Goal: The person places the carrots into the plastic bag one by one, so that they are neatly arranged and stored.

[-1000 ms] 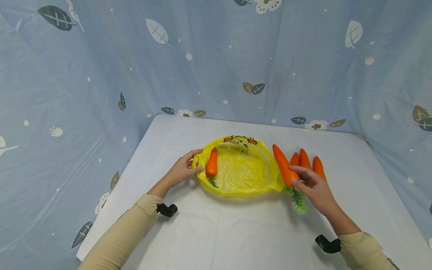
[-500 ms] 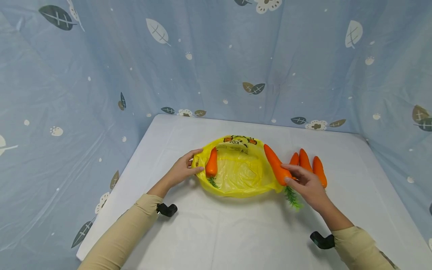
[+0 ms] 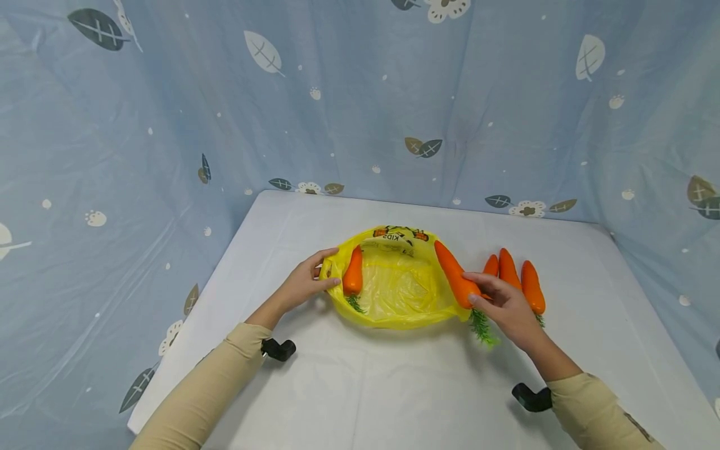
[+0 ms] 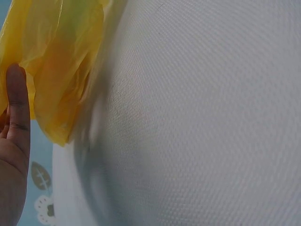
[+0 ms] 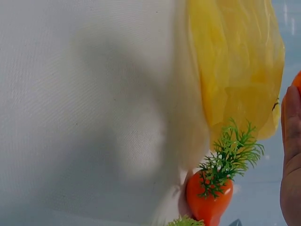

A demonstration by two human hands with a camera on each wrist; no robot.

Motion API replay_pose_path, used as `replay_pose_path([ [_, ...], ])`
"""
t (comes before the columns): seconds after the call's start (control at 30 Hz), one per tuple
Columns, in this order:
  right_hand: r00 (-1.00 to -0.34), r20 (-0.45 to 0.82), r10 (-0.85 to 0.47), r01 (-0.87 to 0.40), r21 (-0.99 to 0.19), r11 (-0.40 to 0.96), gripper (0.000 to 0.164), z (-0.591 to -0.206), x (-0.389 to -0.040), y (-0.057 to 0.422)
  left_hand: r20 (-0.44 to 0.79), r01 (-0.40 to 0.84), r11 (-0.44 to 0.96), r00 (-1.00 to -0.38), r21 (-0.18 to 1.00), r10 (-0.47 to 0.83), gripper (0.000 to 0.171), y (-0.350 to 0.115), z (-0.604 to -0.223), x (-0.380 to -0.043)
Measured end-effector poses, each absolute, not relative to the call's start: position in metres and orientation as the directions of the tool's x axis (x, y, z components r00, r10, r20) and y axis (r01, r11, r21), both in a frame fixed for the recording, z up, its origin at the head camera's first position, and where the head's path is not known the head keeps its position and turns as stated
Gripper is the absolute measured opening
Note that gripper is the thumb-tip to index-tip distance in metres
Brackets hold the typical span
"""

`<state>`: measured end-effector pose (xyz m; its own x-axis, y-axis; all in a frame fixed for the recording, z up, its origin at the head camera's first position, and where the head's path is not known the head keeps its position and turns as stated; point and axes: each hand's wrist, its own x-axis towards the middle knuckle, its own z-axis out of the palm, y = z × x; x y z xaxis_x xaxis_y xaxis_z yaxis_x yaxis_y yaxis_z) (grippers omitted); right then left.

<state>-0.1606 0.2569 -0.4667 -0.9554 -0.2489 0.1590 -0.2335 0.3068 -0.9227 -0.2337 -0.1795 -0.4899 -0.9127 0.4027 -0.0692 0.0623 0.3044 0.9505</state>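
A yellow plastic bag [image 3: 394,322] lies with its mouth spread wide on the white table. My left hand [image 3: 302,282] pinches its left rim, the thumb [image 4: 18,94] inside the edge. One orange carrot [image 3: 353,273] with green leaves rests inside near that hand. Between thumb and fingers, my right hand [image 3: 509,312] holds another carrot [image 3: 453,274] by its thick end, over the bag's right rim. Its tip points up and left, and its green leaves [image 3: 482,327] hang toward me. In the right wrist view, only an orange sliver of this carrot shows beside the fingers.
Three more carrots, among them the rightmost carrot [image 3: 532,287], lie to the right of the bag, partly behind my right hand. The white table [image 3: 360,387] extends in front, and a blue patterned curtain [image 3: 360,112] rises behind and at the sides.
My right hand has moved left with the carrot, from beside the bag to over its right rim. The left hand and the bag have stayed in place.
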Motion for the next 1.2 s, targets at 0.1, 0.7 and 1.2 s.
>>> replay_pose_path([
  [0.1, -0.955, 0.155, -0.252, -0.233, -0.92, 0.315, 0.039, -0.467, -0.162, 0.256, -0.069, 0.062, 0.303, -0.912, 0.951, 0.405, 0.075, -0.18, -0.491, -0.234],
  [0.7, -0.951, 0.101, -0.294, -0.198, -0.925, 0.323, 0.04, -0.462, -0.167, 0.246, -0.06, 0.068, 0.291, -0.91, 0.954, 0.409, 0.074, -0.179, -0.492, -0.233],
  [1.2, -0.94, 0.102, -0.326, -0.199, -0.939, 0.28, 0.041, -0.464, -0.175, 0.232, -0.06, 0.071, 0.3, -0.912, 0.951, 0.407, 0.074, -0.178, -0.49, -0.232],
])
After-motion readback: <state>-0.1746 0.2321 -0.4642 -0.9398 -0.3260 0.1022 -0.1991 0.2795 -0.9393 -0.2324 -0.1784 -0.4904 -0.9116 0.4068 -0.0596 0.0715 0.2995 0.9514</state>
